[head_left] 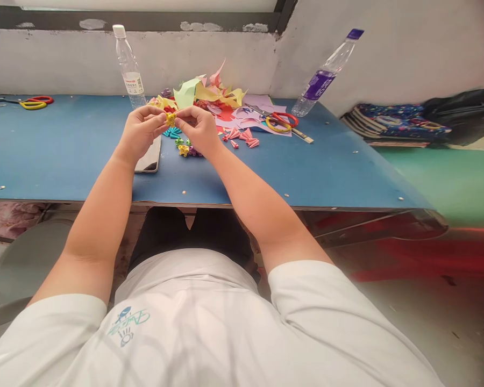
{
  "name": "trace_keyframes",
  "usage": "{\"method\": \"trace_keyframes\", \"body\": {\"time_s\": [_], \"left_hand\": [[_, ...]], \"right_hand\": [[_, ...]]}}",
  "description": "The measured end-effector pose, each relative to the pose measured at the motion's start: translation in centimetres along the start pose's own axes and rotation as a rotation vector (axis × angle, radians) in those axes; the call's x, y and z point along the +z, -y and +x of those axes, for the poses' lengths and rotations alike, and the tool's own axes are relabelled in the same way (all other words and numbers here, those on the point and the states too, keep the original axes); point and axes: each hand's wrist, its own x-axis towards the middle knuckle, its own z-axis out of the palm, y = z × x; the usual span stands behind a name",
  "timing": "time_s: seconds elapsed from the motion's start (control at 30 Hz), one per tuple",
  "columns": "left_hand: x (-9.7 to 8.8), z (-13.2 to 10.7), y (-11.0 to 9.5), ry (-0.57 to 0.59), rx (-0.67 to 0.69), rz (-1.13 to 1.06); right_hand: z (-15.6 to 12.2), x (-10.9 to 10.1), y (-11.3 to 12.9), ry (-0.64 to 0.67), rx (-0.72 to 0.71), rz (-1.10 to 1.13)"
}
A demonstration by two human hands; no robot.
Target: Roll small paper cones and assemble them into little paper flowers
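Holding a small yellow piece (170, 119) in the upper frame, left of centre, pinched between thumb and fingertips of both left hand (142, 130) and right hand (199, 128). Just below, on the blue table (266, 180): a cluster of yellow, green and purple pieces (184, 150). Right of that, pink cones (234, 133); farther right, red-and-yellow-handled scissors (288, 116). Above, coloured paper scraps (186, 92). At upper right, a purple-capped bottle (321, 80).
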Motion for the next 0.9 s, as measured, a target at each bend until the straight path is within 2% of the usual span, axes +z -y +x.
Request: {"method": "trace_keyframes", "body": {"time_s": [0.13, 0.3, 0.53, 0.77, 0.9], "left_hand": [[-0.2, -0.2, 0.1, 0.06, 0.029, -0.055], [-0.8, 0.3, 0.8, 0.059, 0.011, 0.025], [-0.6, 0.5, 1.1, 0.028, 0.009, 0.059], [0.8, -0.5, -0.5, 0.041, 0.037, 0.132], [0.9, -0.4, -0.5, 0.041, 0.045, 0.123]], "right_hand": [[-0.2, 0.1, 0.4, 0.01, 0.022, -0.019], [-0.4, 0.4, 0.5, 0.03, 0.012, -0.12], [-0.8, 0.4, 3.1, 0.067, -0.038, -0.253], [-0.3, 0.2, 0.8, 0.066, -0.083, -0.283], [-0.2, 0.2, 1.1, 0.057, -0.08, -0.268]]}}
